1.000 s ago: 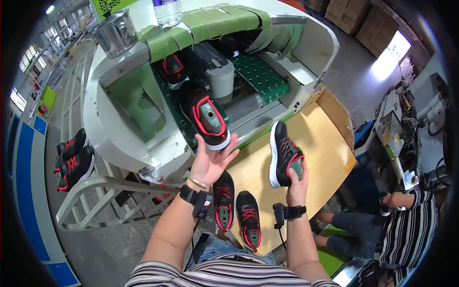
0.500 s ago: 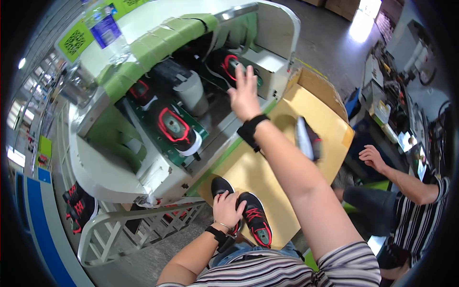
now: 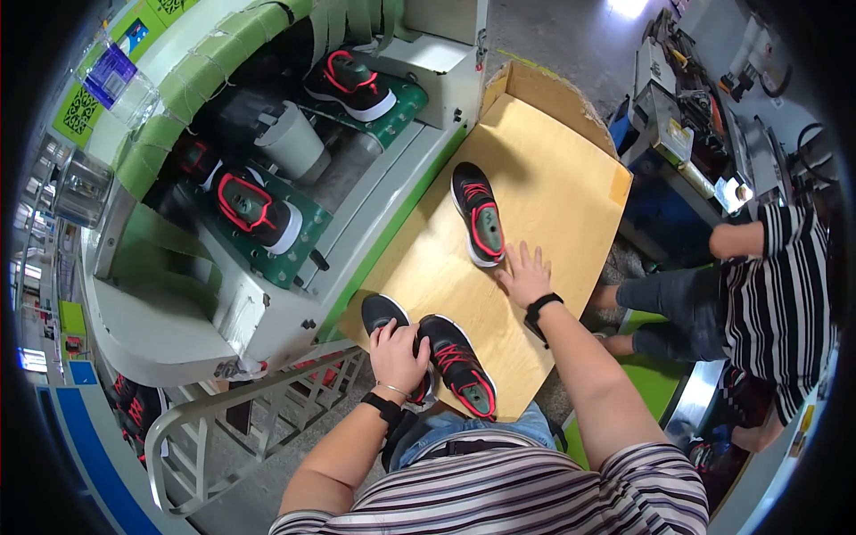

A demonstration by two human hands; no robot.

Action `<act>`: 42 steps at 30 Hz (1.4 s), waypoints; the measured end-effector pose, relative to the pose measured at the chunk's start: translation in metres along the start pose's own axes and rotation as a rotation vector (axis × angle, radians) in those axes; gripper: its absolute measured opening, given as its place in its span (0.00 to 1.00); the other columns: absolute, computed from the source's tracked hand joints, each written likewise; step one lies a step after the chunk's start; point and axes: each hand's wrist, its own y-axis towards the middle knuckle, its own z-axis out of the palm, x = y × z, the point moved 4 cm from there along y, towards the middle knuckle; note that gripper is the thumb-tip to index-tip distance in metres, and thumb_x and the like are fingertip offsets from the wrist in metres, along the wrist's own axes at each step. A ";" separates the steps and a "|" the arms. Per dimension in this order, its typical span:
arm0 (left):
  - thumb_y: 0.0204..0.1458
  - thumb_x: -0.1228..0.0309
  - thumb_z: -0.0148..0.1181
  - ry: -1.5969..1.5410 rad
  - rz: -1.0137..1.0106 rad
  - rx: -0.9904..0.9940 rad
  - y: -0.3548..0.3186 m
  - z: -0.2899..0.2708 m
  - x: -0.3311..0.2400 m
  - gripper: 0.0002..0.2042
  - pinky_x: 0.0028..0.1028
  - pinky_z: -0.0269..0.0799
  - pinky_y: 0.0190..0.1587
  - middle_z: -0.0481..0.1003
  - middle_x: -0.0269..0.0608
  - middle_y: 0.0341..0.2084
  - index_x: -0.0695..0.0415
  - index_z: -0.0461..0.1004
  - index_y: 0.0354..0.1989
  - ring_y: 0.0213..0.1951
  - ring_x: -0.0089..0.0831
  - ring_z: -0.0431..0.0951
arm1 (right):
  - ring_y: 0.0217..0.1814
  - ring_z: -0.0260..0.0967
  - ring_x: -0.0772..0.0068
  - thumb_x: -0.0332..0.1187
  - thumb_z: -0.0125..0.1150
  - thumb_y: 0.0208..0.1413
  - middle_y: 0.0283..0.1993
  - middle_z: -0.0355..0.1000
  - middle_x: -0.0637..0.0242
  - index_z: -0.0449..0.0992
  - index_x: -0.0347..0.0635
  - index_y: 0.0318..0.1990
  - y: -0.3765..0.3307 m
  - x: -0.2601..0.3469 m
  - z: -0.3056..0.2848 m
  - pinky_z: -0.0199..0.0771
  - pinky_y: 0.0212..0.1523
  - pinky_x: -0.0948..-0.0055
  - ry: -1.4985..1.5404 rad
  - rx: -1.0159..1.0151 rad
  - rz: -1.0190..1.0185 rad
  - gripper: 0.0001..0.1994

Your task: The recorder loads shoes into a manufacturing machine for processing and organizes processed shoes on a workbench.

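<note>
My left hand (image 3: pixel 399 357) lies over a black sneaker (image 3: pixel 382 312) at the near left of a tan board, its fingers curled on the upper. Close beside it stands a second black sneaker (image 3: pixel 459 366) with red laces and a red collar. Farther up the board a third sneaker (image 3: pixel 475 209) sits upright, heel toward me. My right hand (image 3: pixel 526 275) is beside that heel, fingers spread, holding nothing; whether a fingertip touches the shoe I cannot tell. Inside the white machine, sneakers rest on green perforated plates, one on the left (image 3: pixel 254 209) and one on the right (image 3: pixel 352 85).
The tan board (image 3: pixel 544 187) has a cardboard edge at its far end. A white machine body (image 3: pixel 169 330) with green-taped padding borders it on the left. A metal rail (image 3: pixel 214 432) stands below. A person in a striped shirt (image 3: pixel 776 294) is at right, near cluttered equipment.
My right hand has come back from the machine opening to the board. The far sneaker, tipped and blurred before, now stands upright. My left hand stays on its sneaker; the whole view has shifted.
</note>
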 end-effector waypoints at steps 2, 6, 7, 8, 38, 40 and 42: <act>0.49 0.62 0.62 0.005 0.006 -0.009 0.003 0.000 0.001 0.14 0.46 0.60 0.59 0.80 0.41 0.39 0.54 0.80 0.41 0.53 0.45 0.74 | 0.77 0.36 0.39 0.53 0.62 0.55 0.74 0.45 0.44 0.45 0.46 0.73 0.003 -0.018 -0.004 0.39 0.71 0.38 0.269 -0.240 -0.068 0.45; 0.48 0.63 0.62 0.006 -0.004 -0.001 -0.002 -0.005 -0.003 0.13 0.45 0.60 0.59 0.80 0.42 0.38 0.54 0.80 0.40 0.53 0.44 0.74 | 0.69 0.54 0.40 0.45 0.72 0.48 0.67 0.56 0.38 0.44 0.45 0.73 0.025 0.018 -0.038 0.57 0.67 0.51 0.744 -0.411 -0.162 0.50; 0.48 0.63 0.61 -0.003 0.011 -0.004 0.000 -0.002 -0.002 0.13 0.45 0.60 0.60 0.80 0.42 0.37 0.54 0.79 0.40 0.54 0.44 0.73 | 0.65 0.61 0.41 0.42 0.74 0.46 0.63 0.62 0.37 0.44 0.45 0.73 0.035 0.023 -0.043 0.63 0.64 0.56 0.824 -0.357 -0.087 0.52; 0.48 0.64 0.61 -0.008 -0.012 0.003 -0.002 -0.002 0.004 0.13 0.45 0.59 0.60 0.80 0.42 0.37 0.55 0.79 0.40 0.54 0.44 0.73 | 0.58 0.69 0.49 0.36 0.75 0.45 0.57 0.70 0.45 0.50 0.42 0.71 0.029 0.043 -0.053 0.69 0.59 0.62 1.187 -0.065 0.189 0.48; 0.54 0.68 0.56 -0.124 0.194 -0.012 -0.009 -0.005 0.004 0.11 0.42 0.73 0.42 0.76 0.51 0.36 0.60 0.76 0.41 0.39 0.49 0.77 | 0.51 0.70 0.39 0.34 0.64 0.50 0.57 0.65 0.45 0.44 0.46 0.72 -0.167 0.074 0.077 0.71 0.52 0.51 0.571 -0.112 -0.394 0.44; 0.54 0.65 0.56 -0.033 0.208 -0.024 -0.013 -0.021 -0.012 0.11 0.44 0.73 0.43 0.76 0.51 0.37 0.57 0.77 0.40 0.40 0.51 0.76 | 0.52 0.70 0.40 0.35 0.63 0.52 0.57 0.65 0.45 0.44 0.44 0.72 -0.158 0.084 0.074 0.71 0.53 0.52 0.642 -0.178 -0.319 0.42; 0.55 0.64 0.56 0.015 0.219 -0.047 -0.013 -0.021 -0.011 0.11 0.45 0.73 0.42 0.76 0.52 0.36 0.58 0.78 0.38 0.40 0.52 0.76 | 0.56 0.68 0.41 0.36 0.63 0.53 0.59 0.63 0.45 0.42 0.44 0.72 -0.151 0.102 0.071 0.70 0.56 0.52 0.664 -0.183 -0.250 0.44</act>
